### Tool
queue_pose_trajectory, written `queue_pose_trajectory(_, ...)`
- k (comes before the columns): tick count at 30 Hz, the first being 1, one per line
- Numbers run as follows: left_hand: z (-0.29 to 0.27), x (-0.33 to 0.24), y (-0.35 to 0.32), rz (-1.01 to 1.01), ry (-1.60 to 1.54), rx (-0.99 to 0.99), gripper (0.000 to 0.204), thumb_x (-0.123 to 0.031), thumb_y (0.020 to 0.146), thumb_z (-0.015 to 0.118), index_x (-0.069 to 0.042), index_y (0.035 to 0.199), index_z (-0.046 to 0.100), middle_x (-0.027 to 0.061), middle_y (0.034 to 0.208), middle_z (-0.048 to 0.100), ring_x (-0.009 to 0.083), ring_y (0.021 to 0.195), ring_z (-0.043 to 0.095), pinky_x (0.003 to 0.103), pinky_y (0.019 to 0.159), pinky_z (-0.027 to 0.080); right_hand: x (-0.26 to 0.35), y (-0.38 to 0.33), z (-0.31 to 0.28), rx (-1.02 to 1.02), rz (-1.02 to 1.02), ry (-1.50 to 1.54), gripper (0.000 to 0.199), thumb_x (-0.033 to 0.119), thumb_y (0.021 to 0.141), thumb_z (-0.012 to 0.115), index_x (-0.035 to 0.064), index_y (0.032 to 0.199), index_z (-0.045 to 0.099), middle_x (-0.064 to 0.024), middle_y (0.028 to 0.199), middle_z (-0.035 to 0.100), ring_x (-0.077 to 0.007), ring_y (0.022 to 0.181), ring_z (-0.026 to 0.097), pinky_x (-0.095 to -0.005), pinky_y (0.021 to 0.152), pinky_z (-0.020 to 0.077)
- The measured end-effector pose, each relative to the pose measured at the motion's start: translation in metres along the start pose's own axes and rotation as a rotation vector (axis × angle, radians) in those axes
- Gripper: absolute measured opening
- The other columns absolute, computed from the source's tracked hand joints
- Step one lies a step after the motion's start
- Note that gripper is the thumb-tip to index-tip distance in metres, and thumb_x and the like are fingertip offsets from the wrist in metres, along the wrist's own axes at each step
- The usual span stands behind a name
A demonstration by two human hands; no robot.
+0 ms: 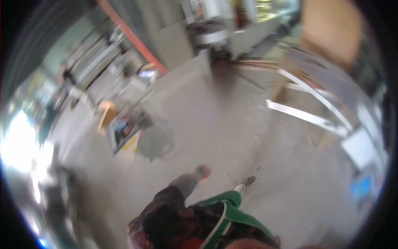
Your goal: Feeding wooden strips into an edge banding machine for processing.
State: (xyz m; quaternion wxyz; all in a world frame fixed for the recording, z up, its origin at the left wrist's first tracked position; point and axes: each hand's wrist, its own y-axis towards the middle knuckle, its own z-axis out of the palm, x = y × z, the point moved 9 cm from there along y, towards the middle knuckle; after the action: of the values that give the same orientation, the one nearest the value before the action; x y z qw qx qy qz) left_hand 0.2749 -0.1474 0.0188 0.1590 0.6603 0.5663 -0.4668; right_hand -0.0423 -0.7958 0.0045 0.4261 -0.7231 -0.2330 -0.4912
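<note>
Though green fabric (244, 216) crosses the torso (166, 218), I can't tell hand position or grip.

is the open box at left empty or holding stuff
Not empty: blurred blue and reddish shapes show inside the open box; I cannot tell what they are.

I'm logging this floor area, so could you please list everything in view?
Smooth floor: one, grey, middle.
Long straight bars: at least two, white, right.
Long thin bar: one, reddish, upper left.
Large flat panel: one, tan, upper right.
Rectangular panel: one, white, far right.
Small object: one, blue, lower right.
Box-like container: one, dark with mixed contents, left of centre.
Round object: one, greenish, beside the container.
Other blurred things: uncountable, mixed colours, left and top.
Patterned garment: one, dark, bottom.
White-striped cloth: one, green, bottom.
Shoes: two, mostly dark, lower centre.
Hands: neither can be made out.
</note>
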Motion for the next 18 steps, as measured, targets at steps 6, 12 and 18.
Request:
queue_pose_trajectory(6, 0.036, -0.124, 0.114, -0.018, -0.045, -0.115, 0.046, -0.041, 0.093, 0.067, -0.007, 0.124, 0.068, 0.0177, 0.111, 0.072, 0.0339, 0.1, 0.068, 0.043, 0.091, 0.054, 0.178, 0.22, 0.202, 0.472, -0.119, -0.466, 0.034, 0.028, 0.105, 0.054, 0.0073, 0.128, 0.066, -0.0108, 0.122, 0.07, -0.0254, 0.108, 0.067, -0.0403, 0.091, 0.0551)
queue_pose_trajectory(12, 0.142, -0.051, 0.141, 0.389, -0.109, -0.222, 0.025, -0.032, 0.1, 0.064, -0.01, 0.112, 0.069, 0.0068, 0.111, 0.069, 0.0239, 0.098, 0.067, 0.041, 0.087, 0.054, 0.275, 0.294, 0.182, 0.589, -0.076, -0.825, 0.035, 0.031, 0.108, 0.047, 0.0074, 0.123, 0.068, -0.0127, 0.122, 0.072, -0.0272, 0.11, 0.069, -0.0413, 0.095, 0.0556)
queue_pose_trajectory(18, 0.058, -0.007, 0.182, -0.188, -0.039, -0.096, 0.019, -0.028, 0.094, 0.067, -0.011, 0.084, 0.069, 0.0059, 0.081, 0.071, 0.0246, 0.075, 0.066, 0.044, 0.065, 0.052, 0.427, 0.532, 0.202, 0.184, -0.795, -0.94, 0.026, 0.033, 0.101, 0.057, 0.0092, 0.097, 0.067, -0.0139, 0.086, 0.071, -0.0329, 0.083, 0.071, -0.0447, 0.069, 0.0538)
